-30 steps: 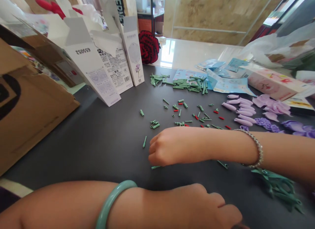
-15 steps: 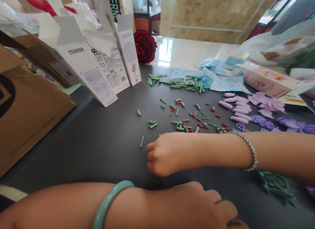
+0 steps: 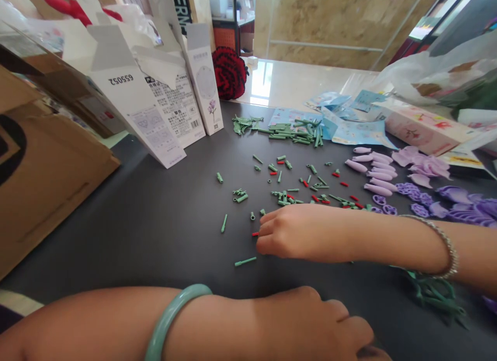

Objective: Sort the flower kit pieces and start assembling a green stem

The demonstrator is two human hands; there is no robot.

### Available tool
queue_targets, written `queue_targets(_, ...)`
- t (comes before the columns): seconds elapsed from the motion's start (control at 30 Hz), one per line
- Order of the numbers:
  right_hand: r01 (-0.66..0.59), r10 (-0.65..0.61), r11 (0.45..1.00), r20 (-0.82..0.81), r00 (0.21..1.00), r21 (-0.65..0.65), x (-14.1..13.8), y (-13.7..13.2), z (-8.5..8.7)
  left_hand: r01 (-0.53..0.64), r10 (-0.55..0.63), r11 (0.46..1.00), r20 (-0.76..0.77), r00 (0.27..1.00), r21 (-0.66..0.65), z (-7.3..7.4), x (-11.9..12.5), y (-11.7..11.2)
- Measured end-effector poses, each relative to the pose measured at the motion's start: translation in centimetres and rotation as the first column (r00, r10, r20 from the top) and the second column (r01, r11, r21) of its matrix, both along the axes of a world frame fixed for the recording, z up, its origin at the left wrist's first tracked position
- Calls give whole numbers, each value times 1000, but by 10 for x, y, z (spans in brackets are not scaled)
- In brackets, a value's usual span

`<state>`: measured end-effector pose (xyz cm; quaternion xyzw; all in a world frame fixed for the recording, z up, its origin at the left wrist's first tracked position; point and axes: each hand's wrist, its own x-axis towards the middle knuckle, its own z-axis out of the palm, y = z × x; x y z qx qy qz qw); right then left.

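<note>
Checking from my station: right hand [image 3: 298, 232] hovers low, fingers [image 3: 267, 227] half-curled just beside a red peg [image 3: 254, 234], hold unclear; left hand [image 3: 306, 324] rests slack, nothing visibly held.

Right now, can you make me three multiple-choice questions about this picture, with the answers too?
1. What lies nearest the fingertips of the right hand?
A. a purple petal
B. a small red piece
C. a cardboard box

2. What colour is the bangle on the left arm?
A. red
B. purple
C. pale green

3. The top flaps of the white cartons are:
A. open
B. taped shut
C. torn off

Answers:
1. B, it sits right beside those fingertips.
2. C, the bangle looks pale green.
3. A, the flaps stick up loose.
</note>
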<state>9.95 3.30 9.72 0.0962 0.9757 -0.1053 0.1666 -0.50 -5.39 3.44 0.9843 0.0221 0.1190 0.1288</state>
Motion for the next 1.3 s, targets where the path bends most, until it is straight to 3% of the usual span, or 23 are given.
queue_targets(0.17,-14,15,997,-11,1000,78,-6,-6,-6,5,-5,1000,-22,1000,-19,1,0,1)
queue_targets(0.4,-3,17,983,-75,997,182,-9,-20,-19,-30,29,999,38,999,42,-13,3,-5)
queue_targets(0.53,53,-17,981,-189,982,188,6,-24,-23,-26,24,999,42,999,44,-17,4,-8)
queue_targets(0.7,206,-140,962,-323,936,180,31,-20,-17,-11,11,1000,-20,1000,-5,-8,5,-5)
queue_targets(0.9,210,-190,969,-152,970,129,19,-13,-12,22,-25,999,-124,992,-26,3,4,1)
queue_targets(1.07,198,-197,970,-19,980,141,6,-13,-9,22,-23,1000,-84,996,-9,1,1,-1)
queue_targets(1.3,239,-239,965,-15,971,112,6,-10,4,-2,2,999,3,1000,-46,-3,-2,-2)
